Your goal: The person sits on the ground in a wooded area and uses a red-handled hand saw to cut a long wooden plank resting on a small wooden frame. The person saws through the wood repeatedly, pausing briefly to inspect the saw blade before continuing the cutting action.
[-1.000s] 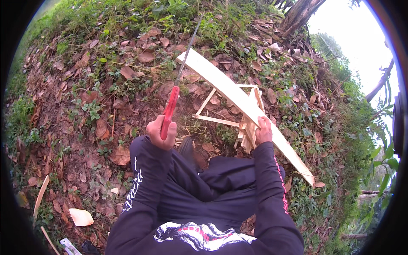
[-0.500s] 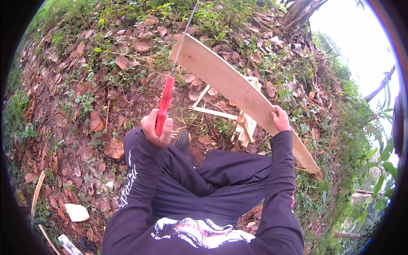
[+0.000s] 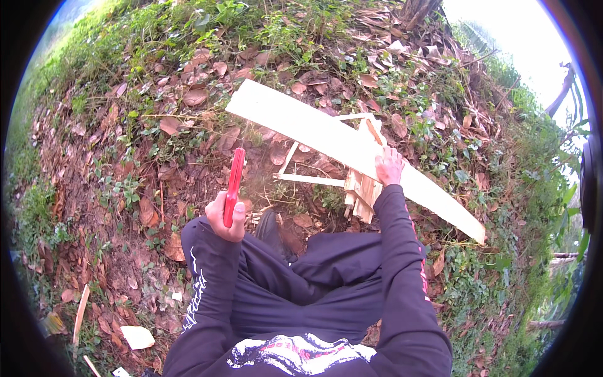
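The left hand [image 3: 223, 220] grips 1 red handle [image 3: 235, 182]; well right of this grip, the right hand [image 3: 389, 167] lies on 1 pale board [image 3: 304, 124], which crosses over wooden strips [image 3: 360, 192].

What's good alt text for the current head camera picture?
A person's left hand grips a red handle while the right hand touches a long, slanting pale board. Below are crossed legs in dark trousers; the board partly hides thin wooden pieces, with fallen leaves around.

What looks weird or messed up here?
The long, flat, pale wooden board under the right hand looks bowed, though this wide view may bend it. A flat, whitish, four-sided scrap stands out on the brown, leafy ground at lower left. Nothing looks clearly broken.
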A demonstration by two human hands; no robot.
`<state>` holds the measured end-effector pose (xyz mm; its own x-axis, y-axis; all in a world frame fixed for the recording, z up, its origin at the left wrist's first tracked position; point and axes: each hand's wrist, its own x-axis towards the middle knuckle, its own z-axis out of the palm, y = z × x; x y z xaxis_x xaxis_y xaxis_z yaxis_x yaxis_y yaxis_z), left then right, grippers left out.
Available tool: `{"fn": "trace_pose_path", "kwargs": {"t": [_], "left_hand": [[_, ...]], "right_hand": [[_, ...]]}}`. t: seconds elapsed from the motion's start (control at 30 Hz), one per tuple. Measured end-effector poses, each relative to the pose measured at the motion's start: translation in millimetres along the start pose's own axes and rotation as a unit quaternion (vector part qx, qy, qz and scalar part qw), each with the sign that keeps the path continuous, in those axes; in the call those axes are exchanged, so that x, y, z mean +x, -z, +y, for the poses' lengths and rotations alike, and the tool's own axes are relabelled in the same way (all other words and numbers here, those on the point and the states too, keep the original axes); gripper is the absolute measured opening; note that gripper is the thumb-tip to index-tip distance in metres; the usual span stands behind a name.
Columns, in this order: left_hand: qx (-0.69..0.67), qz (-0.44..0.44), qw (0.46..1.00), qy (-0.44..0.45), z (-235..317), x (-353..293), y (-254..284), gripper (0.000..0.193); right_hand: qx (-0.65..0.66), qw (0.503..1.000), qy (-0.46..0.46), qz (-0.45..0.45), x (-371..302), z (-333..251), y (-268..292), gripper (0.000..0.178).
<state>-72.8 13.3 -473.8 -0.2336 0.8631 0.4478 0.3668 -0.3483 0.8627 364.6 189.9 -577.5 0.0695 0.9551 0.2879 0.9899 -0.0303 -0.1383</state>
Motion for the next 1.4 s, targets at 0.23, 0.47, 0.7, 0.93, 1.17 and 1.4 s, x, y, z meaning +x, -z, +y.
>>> {"fn": "trace_pose_path", "kwargs": {"t": [0.23,0.47,0.7,0.93,1.17,1.4], "left_hand": [[-0.009,-0.011,0.999,0.044,-11.3,-5.8,-12.2,0.04],[-0.032,-0.053,0.996,0.059,-7.5,1.6,-33.6,0.044],[-0.085,-0.054,0.992,0.074,-12.0,-2.7,-32.4,0.048],[-0.129,-0.04,0.988,0.074,-18.4,-14.1,-27.8,0.039],[-0.22,-0.07,0.964,0.132,8.1,-38.0,-60.3,0.032],[-0.279,-0.103,0.939,0.17,13.6,-64.9,-93.3,0.024]], "right_hand": [[0.055,0.992,-0.113,0.016,32.0,6.1,47.8,0.056],[0.016,0.992,-0.11,-0.058,20.9,74.8,-24.6,0.058],[-0.066,0.997,-0.009,0.048,4.8,75.8,-35.2,0.049],[0.058,0.998,-0.004,-0.008,8.6,24.9,21.6,0.028],[0.103,0.993,-0.033,0.041,-31.7,37.0,13.1,0.043],[0.049,0.995,-0.074,0.05,-42.4,20.7,-1.1,0.053]]}}
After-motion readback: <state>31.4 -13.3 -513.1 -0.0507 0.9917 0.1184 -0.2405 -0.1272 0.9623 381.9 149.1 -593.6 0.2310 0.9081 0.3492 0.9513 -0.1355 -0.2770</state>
